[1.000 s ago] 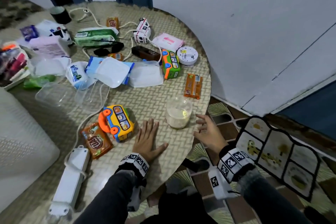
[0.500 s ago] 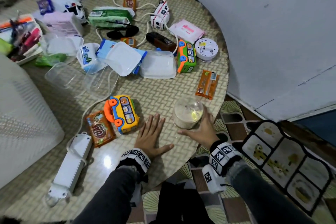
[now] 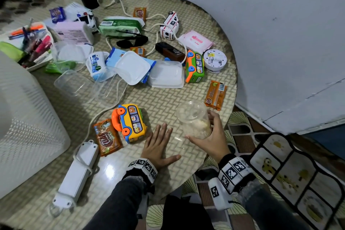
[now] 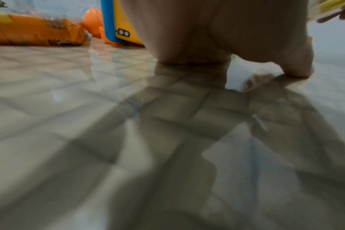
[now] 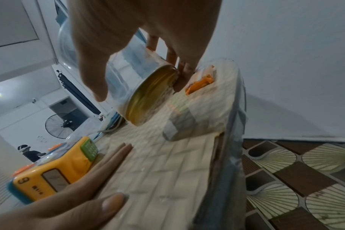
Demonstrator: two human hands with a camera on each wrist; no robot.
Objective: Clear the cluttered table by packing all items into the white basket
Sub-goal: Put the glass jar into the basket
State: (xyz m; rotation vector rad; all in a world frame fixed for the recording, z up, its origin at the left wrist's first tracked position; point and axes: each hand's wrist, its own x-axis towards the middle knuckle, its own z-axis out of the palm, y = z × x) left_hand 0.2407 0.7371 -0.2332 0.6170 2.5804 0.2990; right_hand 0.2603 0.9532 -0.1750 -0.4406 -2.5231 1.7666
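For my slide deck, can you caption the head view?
Right hand grips a clear jar beside the flat left hand on the cluttered table.

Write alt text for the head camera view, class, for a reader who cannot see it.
A person's right hand grips a clear plastic jar tilted near the edge of a round woven-pattern table, while the left hand rests flat beside a yellow toy bus. Toys, snack packets, containers and a power strip clutter the table; a white basket stands at left.
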